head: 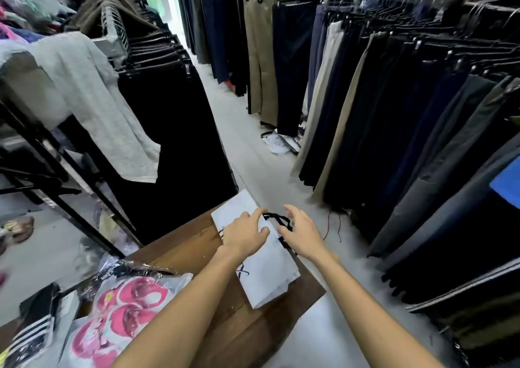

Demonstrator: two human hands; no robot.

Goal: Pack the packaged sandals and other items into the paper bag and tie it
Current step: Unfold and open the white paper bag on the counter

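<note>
- A clothing shop aisle with a pale grey floor runs away from the camera, lined on both sides with racks.
- On the right, a long rail of hanging trousers in black, navy, khaki and cream fills the wall; on the left, a rack of black garments hangs behind a light grey cloth draped over a black metal frame.
- Some white papers lie on the floor at the foot of the right-hand trousers.
- A brown wooden bench sits at the bottom centre, its far corner pointing up the aisle.
- A flat white paper bag with black cord handles lies on the bench, folded flat, its handle end pointing away from the person and its right edge reaching over the edge of the bench.
- The left hand rests palm-down on the upper part of the bag, fingers spread and pressing on the paper, not clenched around anything.
- The right hand hovers just beside it at the bag's handle end, fingers curled loosely open next to the black cords; whether the fingertips touch the cord cannot be told.
- At the bottom left of the bench lies a clear plastic packet of pink sandals, near the left forearm and well apart from the bag.
- Beside that packet, at the far left edge, lies a black item with white stripes in plastic wrap.
</note>
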